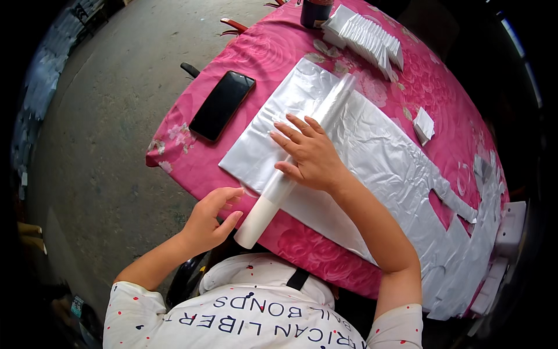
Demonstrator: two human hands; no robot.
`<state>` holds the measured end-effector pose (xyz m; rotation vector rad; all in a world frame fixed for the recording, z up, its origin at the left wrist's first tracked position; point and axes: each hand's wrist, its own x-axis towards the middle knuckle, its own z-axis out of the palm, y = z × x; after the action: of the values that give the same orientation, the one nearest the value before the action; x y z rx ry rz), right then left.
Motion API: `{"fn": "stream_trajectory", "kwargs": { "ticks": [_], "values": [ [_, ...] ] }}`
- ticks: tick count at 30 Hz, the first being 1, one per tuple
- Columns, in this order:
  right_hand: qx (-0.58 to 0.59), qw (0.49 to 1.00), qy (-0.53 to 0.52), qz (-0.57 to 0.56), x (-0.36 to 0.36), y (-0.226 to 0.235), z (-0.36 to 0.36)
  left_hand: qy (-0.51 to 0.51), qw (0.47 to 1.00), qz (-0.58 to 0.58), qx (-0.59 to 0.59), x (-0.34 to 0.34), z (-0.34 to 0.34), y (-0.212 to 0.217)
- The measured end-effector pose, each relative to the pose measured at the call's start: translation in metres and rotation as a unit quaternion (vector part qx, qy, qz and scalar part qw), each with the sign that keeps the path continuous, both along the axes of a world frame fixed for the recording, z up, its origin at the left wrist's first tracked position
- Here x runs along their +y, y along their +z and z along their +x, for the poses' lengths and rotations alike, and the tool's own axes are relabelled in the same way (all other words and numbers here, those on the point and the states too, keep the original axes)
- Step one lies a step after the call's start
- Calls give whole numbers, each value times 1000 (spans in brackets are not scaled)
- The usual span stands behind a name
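Observation:
A stack of thin white plastic carrier bags [378,157] lies flat across the table, its cut-out handles toward the right end. Across its left part rests a long white roll or tube [259,220], glossy film around its upper length and its near end past the bags' edge. My right hand [311,152] lies over the roll and the plastic, fingers spread, palm down. My left hand [210,220] hovers just left of the roll's near end, thumb and fingers apart, holding nothing. Whether it touches the roll I cannot tell; a small gap shows.
A black phone [222,106] lies on the pink flowered tablecloth [279,61] at left. Folded white packets [369,41] stand in a row at the back beside a dark jar [315,13]. One small white packet [424,125] lies at right. Concrete floor [116,116] extends beyond the table.

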<state>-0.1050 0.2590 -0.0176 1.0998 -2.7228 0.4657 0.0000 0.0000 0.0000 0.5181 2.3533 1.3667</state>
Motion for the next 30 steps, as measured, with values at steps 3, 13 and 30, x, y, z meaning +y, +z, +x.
{"fn": "stream_trajectory", "kwargs": {
  "ticks": [3, 13, 30],
  "values": [
    [25, 998, 7, -56, -45, 8, -31, 28, 979, -84, 186, 16, -3, 9],
    [22, 937, -239, -252, -60, -6, -13, 122, 985, -120, 21, 33, 11, 7],
    [-244, 530, -152, -798, 63, 104, 86, -113, 961, 97, -233, 132, 15, 57]
  ]
}}
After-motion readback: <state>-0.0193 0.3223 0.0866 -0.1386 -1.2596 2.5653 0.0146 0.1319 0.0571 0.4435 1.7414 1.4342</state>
